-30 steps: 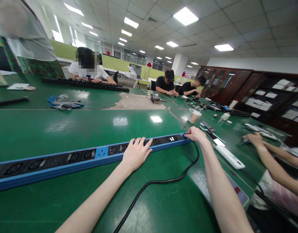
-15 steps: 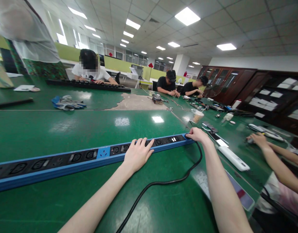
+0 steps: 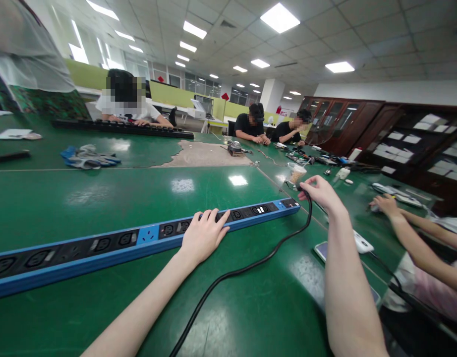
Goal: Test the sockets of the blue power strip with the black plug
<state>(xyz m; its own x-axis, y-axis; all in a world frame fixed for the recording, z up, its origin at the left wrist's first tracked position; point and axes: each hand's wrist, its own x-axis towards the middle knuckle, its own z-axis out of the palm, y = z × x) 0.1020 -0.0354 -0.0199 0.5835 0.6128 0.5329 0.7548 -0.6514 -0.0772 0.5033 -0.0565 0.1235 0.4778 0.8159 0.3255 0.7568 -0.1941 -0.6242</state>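
A long blue power strip (image 3: 102,245) with black sockets lies across the green table (image 3: 139,198). My left hand (image 3: 203,234) rests flat on its middle, fingers spread over the sockets. My right hand (image 3: 319,192) is raised just past the strip's right end, fingers pinched on the plug end of a black cable (image 3: 251,265). The cable curves back over the table towards me and is apart from the strip.
A white power strip (image 3: 362,243) and a phone (image 3: 325,250) lie to the right beside another person's forearms (image 3: 410,233). A plastic cup (image 3: 297,173), blue gloves (image 3: 87,156), a long black strip (image 3: 120,128) and several seated people are farther back. Dark cabinets line the right wall.
My right hand has lifted up and to the right, away from the strip's right end, with the black cable's end in its fingers. My left hand has stayed on the strip.
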